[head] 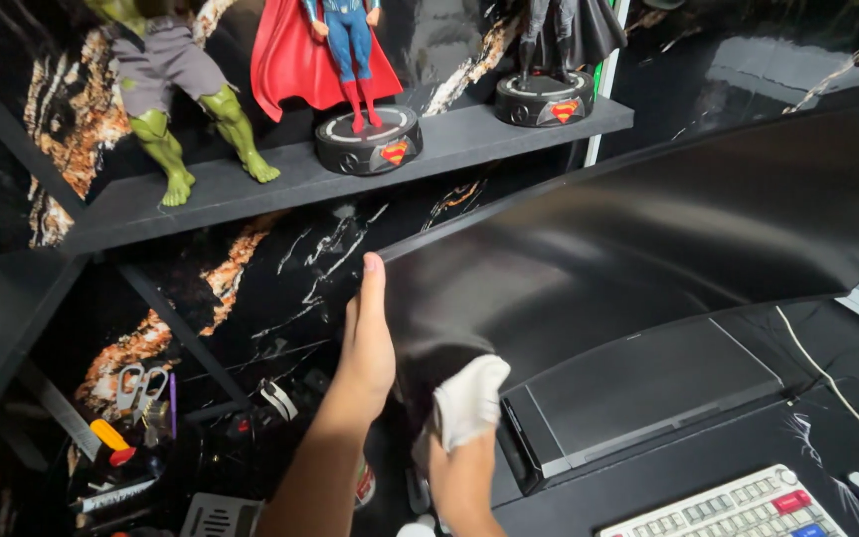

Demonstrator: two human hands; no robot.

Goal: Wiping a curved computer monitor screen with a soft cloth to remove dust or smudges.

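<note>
So the person is wiping down a big curved black monitor screen (648, 229) that's sitting on the dark desk (708, 457). Their left hand (368, 343) is bracing the screen's left edge, fingers stretched flat up along it and holding nothing else. The right hand (459, 452) is bunching a small white cloth (471, 398) and pressing it against the lower left corner of the panel.

My two cents: that bracing hand is doing the right thing, since a panel like this probably wobbles if you push on it. I'd be keeping the pressure light and working in overlapping passes away from that corner.

Counting what's around: one monitor, one cloth, one flat black stand or dock (638, 393) under the screen, one pale keyboard with a red key (738, 507). Up on the grey wall shelf (251, 189) three figures are standing: a green one in purple shorts (176, 89), a red-caped one in blue (335, 55) and a dark caped one (554, 50), the last two on round bases. Tools at lower left are too cluttered to count.
</note>
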